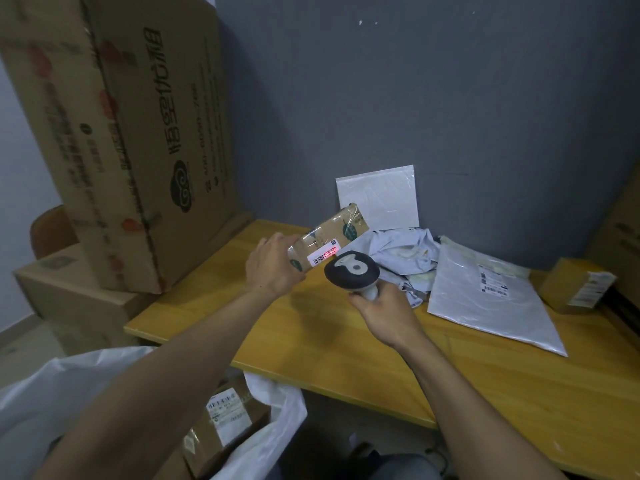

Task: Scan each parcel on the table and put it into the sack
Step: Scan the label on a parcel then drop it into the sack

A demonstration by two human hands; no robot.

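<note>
Seen from the head camera, the left grip [273,268] is raised above the wooden tabletop [346,344], just left of the middle of the view. Its fingers and thumb curl round the near end of a small taped cardboard parcel [332,233]. The parcel is tilted, its far end rising toward one o'clock. A white barcode label [323,257] on its lower edge glows red under a line of light.

At four o'clock from the parcel, the right grip [384,313] is wrapped round the pale handle of a scanner [349,271]. The scanner's dark rounded head, with a white patch on top, faces the label from close by. I cannot tell whether the two touch.

At three o'clock from the scanner, a flat grey mailer [491,306] with a printed label lies on the tabletop. A crumpled pale bag [405,254] sits between the mailer and the scanner. At twelve o'clock from the crumpled bag, a white envelope [381,199] stands upright against the grey wall [415,98]. A small labelled box [575,285] rests at the tabletop's right end, at three o'clock in the view.

At seven o'clock, below the tabletop's near edge, a white sack [69,382] gapes open with a labelled cardboard box [225,420] inside it. A tall printed carton [121,133] leans at ten o'clock, with a brown chair back [48,230] at nine o'clock.
</note>
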